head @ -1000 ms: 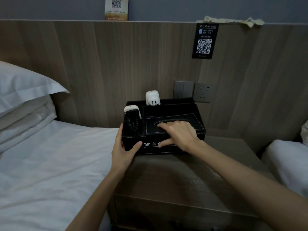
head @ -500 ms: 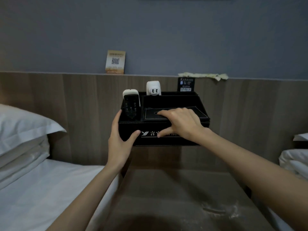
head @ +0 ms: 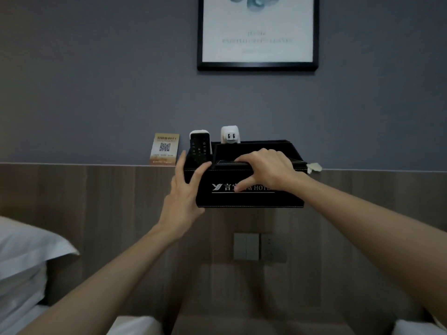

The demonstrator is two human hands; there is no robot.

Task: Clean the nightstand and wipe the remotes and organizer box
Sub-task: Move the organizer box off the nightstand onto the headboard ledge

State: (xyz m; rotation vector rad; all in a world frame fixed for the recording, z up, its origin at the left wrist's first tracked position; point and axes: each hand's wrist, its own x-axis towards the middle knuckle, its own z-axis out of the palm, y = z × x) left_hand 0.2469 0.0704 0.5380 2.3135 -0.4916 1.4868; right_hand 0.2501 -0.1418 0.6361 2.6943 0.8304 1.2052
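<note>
I hold the black organizer box (head: 285,197) up in the air in front of the wooden headboard, level with its top ledge. My left hand (head: 182,189) grips the box's left end, thumb on the front face. My right hand (head: 266,169) grips the box over its front top edge, fingers on top and thumb on the printed front. A black and white remote (head: 200,148) stands in the left compartment. A white remote or adapter (head: 230,134) sticks up behind it. The nightstand top (head: 242,317) lies below, dim and blurred.
A WiFi QR card (head: 165,149) stands on the headboard ledge left of the box, and a crumpled light cloth (head: 314,167) lies on the ledge to its right. A framed picture (head: 257,32) hangs above. Wall switches (head: 260,247) sit below the box. A white pillow (head: 26,252) lies left.
Both hands have lifted the organizer box from the nightstand up to the height of the headboard ledge. The view has tilted upward with it.
</note>
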